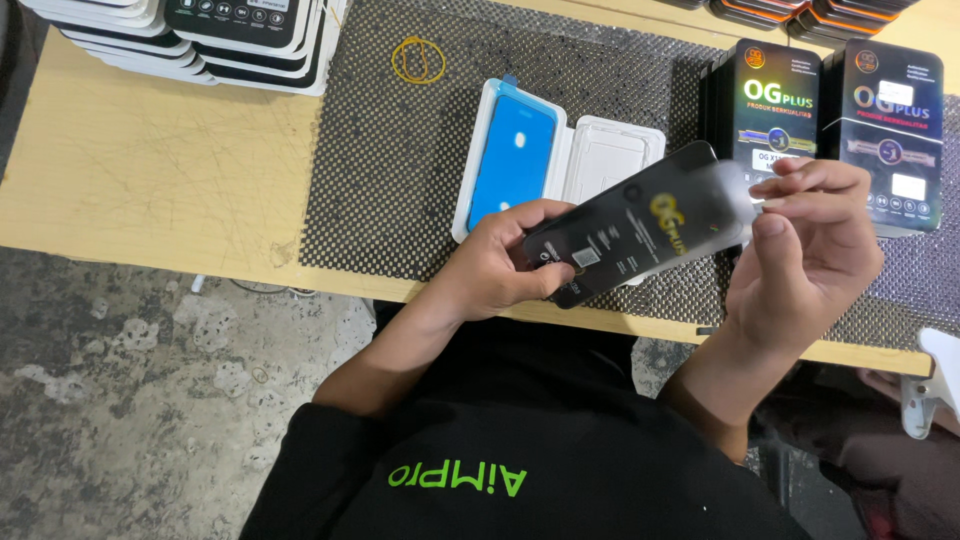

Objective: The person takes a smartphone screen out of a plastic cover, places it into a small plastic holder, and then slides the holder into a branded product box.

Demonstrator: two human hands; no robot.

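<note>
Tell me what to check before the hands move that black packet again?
1. Left hand grips the black packet at its lower end: ok.
2. Right hand fingers pinch its clear top flap: ok.
3. Packet lifted off the mesh mat: ok.
4. Open white tray with blue sheet lies behind, uncovered: ok.
5. Packet sealed or open: cannot tell.
</note>
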